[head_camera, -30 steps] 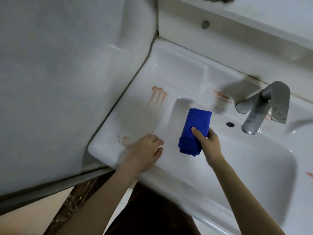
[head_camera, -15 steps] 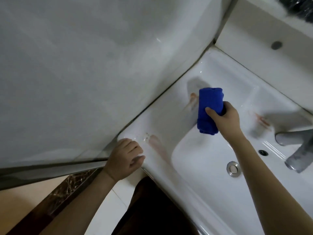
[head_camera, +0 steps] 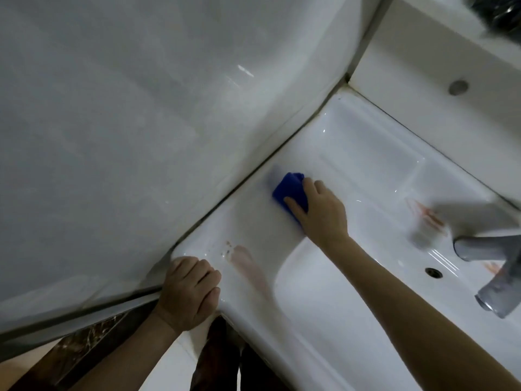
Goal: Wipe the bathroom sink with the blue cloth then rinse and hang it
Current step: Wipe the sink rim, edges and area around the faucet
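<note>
The right grip (head_camera: 318, 213), forearm stretched forward, presses down on a folded blue cloth (head_camera: 287, 187), thumb laid across it and fingers curled over its far edge. The left grip (head_camera: 189, 292) rests knuckles-up, fingers curled, on the near corner of the white ceramic sink (head_camera: 352, 153).

Sink ledge (head_camera: 352, 153) open twd back corner; wall (head_camera: 127, 122) hems its left edge, faucet (head_camera: 479, 248) blocks right.

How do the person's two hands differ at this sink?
The right hand holds the blue cloth against the sink's left ledge; the left hand holds no cloth. The right hand is far back, near the wall; the left hand is at the sink's front corner. The left hand's fingers are curled; the right hand's thumb lies along the cloth. Both are bare.
</note>
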### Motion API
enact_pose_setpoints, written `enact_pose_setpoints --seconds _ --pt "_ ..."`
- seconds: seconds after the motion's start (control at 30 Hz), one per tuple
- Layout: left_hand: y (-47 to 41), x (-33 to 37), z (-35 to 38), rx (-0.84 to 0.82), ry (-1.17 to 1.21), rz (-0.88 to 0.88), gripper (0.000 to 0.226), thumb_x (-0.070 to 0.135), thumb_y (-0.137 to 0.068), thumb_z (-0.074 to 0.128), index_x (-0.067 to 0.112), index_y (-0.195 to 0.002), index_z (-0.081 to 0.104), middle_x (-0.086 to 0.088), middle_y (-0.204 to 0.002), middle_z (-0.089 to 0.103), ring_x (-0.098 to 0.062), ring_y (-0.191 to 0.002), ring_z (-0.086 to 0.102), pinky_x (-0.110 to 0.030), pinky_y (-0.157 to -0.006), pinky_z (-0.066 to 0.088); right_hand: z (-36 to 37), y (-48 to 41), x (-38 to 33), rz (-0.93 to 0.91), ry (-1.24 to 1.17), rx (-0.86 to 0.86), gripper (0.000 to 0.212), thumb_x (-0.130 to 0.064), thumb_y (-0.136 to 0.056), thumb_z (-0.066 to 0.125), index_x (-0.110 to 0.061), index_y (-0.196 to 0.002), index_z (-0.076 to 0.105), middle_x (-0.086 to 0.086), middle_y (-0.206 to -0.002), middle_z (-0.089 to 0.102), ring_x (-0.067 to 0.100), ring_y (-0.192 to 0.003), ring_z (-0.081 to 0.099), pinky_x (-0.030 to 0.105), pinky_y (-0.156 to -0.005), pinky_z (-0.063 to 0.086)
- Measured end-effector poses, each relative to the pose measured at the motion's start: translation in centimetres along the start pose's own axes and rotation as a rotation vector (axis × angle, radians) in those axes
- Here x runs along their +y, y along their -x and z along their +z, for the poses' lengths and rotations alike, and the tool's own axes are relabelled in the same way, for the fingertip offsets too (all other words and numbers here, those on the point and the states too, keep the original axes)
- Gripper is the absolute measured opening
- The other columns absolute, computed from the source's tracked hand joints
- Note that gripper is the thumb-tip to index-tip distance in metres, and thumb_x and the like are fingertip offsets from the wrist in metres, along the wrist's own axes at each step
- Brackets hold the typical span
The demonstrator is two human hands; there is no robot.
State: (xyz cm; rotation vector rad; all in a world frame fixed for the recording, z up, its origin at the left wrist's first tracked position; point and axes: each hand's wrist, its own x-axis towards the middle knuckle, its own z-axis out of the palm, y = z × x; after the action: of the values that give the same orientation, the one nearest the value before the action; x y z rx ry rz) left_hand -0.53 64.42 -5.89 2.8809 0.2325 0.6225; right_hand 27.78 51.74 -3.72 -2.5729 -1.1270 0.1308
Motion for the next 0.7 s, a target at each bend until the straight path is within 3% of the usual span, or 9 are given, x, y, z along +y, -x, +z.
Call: enact_pose_setpoints --seconds 0.07,0.17,0.23,0.3,0.37,0.43,0.47,0.6,0.7 --pt "0.1 -0.1 0.1 -0.007 -0.001 0.007 0.032 0.029 -0.093 0.033 0.015 -0.075 0.054 -0.007 -0.067 0.051 -0.026 -0.066 0.04 -0.04 -0.066 0.034 -0.4 0.2 1.6 -0.013 0.033 -0.011 0.047 -0.048 -0.094 0.052 -0.01 -0.122 0.052 0.01 -0.097 0.062 0.033 -0.078 0.061 0.034 -0.06 0.044" --pt "0.4 -0.3 0.5 -0.021 -0.005 0.008 0.032 0.03 -0.093 0.032 0.016 -0.074 0.053 -0.006 -0.067 0.051 -0.025 -0.066 0.039 -0.04 -0.065 0.034 -1.6 -4.2 4.3 0.31 0.077 0.103 0.048 -0.047 -0.096 0.048 -0.007 -0.124 0.045 0.014 -0.11 0.06 0.035 -0.079 0.06 0.034 -0.057 0.039" --pt "0.4 -0.2 0.4 -0.014 -0.031 0.006 0.036 0.03 -0.093 0.032 0.015 -0.071 0.056 -0.006 -0.066 0.051 -0.024 -0.067 0.038 -0.039 -0.066 0.032 -1.6 -5.5 2.9 0.362 0.079 0.128 0.047 -0.046 -0.097 0.047 -0.009 -0.125 0.043 0.012 -0.113 0.059 0.032 -0.077 0.058 0.033 -0.056 0.036" --pt "0.2 -0.1 0.2 -0.008 -0.043 0.008 0.039 0.031 -0.093 0.032 0.014 -0.069 0.059 -0.006 -0.066 0.052 -0.025 -0.068 0.038 -0.039 -0.067 0.031 -0.2 -3.4 -1.0 0.26 -0.004 0.057 0.047 -0.047 -0.095 0.05 -0.012 -0.126 0.044 0.009 -0.108 0.06 0.031 -0.078 0.06 0.032 -0.057 0.038" --pt "0.0 0.0 -0.1 0.009 -0.032 0.018 0.036 0.031 -0.093 0.033 0.015 -0.072 0.058 -0.006 -0.066 0.051 -0.025 -0.069 0.038 -0.039 -0.068 0.03 0.9 1.4 -4.4 0.014 -0.054 -0.044 0.047 -0.048 -0.092 0.054 -0.012 -0.123 0.05 0.007 -0.099 0.063 0.03 -0.075 0.062 0.032 -0.056 0.043" --pt "-0.1 -0.1 -0.2 0.016 -0.015 0.037 0.031 0.031 -0.093 0.034 0.016 -0.076 0.055 -0.005 -0.067 0.05 -0.025 -0.069 0.038 -0.039 -0.068 0.03 0.9 3.9 -3.7 -0.143 -0.022 -0.085 0.048 -0.052 -0.09 0.052 -0.012 -0.116 0.054 0.008 -0.094 0.064 0.031 -0.073 0.063 0.033 -0.055 0.047" --pt "-0.2 -0.1 -0.2 0.025 -0.011 0.042 0.028 0.03 -0.092 0.034 0.017 -0.077 0.054 -0.005 -0.067 0.049 -0.025 -0.069 0.038 -0.038 -0.068 0.03 0.5 3.1 -2.3 -0.084 -0.008 -0.064 0.049 -0.052 -0.09 0.051 -0.012 -0.117 0.053 0.01 -0.096 0.064 0.034 -0.075 0.064 0.034 -0.057 0.047" --pt "-0.1 -0.1 -0.1 0.06 -0.017 0.035 0.023 0.03 -0.091 0.035 0.018 -0.078 0.051 -0.003 -0.066 0.046 -0.023 -0.067 0.036 -0.038 -0.067 0.028 -0.8 -4.2 1.6 0.475 0.068 0.11 0.051 -0.047 -0.095 0.049 -0.009 -0.128 0.043 0.016 -0.113 0.06 0.04 -0.088 0.063 0.039 -0.065 0.042" --pt "-0.3 -0.1 -0.2 0.048 -0.026 0.032 0.026 0.031 -0.093 0.031 0.018 -0.078 0.048 -0.003 -0.065 0.043 -0.023 -0.066 0.034 -0.038 -0.067 0.026 0.6 -2.4 -4.6 0.35 -0.084 0.062 0.048 -0.045 -0.095 0.05 -0.011 -0.128 0.044 0.015 -0.113 0.06 0.038 -0.09 0.063 0.04 -0.068 0.045"
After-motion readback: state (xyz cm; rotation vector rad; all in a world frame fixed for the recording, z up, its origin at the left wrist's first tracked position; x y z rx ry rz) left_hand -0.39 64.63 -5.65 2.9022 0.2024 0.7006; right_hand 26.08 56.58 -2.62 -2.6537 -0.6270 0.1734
